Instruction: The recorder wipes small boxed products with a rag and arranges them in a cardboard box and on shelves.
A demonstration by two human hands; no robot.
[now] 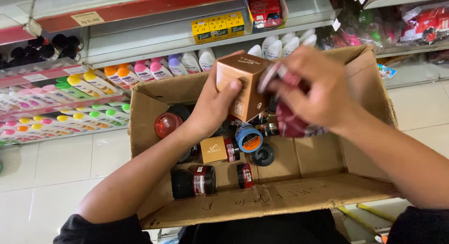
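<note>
Brown box (245,85) is sitting tilted in the left hand (213,108), above the open cardboard carton (290,199), its long axis leaning up and away toward the shelves (154,38). The left grip is closing around the box's near side, thumb pressing on the front face and fingers wrapping behind. The right hand (322,92) is meeting it from the right (motion blur is softening the fingers), its grip pinching a dark red cloth (292,122) that is touching the box's right edge. Both hands are therefore at the box, the left one carrying it. Below, inside the carton, jars with dark lids (194,181), a blue-topped tin (249,137) and a smaller tan box (213,149) are lying loose.
</note>
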